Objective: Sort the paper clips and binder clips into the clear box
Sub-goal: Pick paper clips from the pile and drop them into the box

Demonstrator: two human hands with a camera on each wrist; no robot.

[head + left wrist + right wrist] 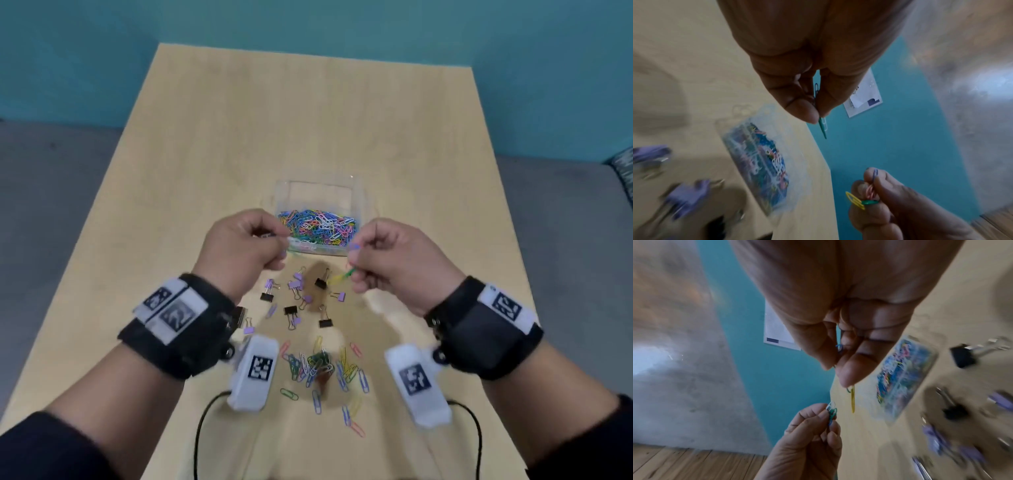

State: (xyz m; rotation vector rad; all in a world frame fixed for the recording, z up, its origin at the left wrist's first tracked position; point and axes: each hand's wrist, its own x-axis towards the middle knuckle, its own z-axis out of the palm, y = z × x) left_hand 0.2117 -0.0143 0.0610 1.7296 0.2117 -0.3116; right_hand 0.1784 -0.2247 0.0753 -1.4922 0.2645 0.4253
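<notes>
A clear box (363, 205) in the middle of the table holds a heap of coloured paper clips (317, 226). My left hand (245, 245) hovers at the box's near left corner, pinching a few paper clips, a green one (822, 128) sticking out. My right hand (394, 260) hovers at the box's near right corner and pinches a small bunch, with a yellow and a green clip (340, 275) poking out. Purple and black binder clips (298, 298) lie scattered just in front of the box. Loose paper clips (322, 370) lie nearer me.
The wooden table (212, 144) stretches bare behind and beside the box. Black cables (202, 431) run off the near edge from the wrist cameras. A teal wall stands beyond the table, with grey floor on either side.
</notes>
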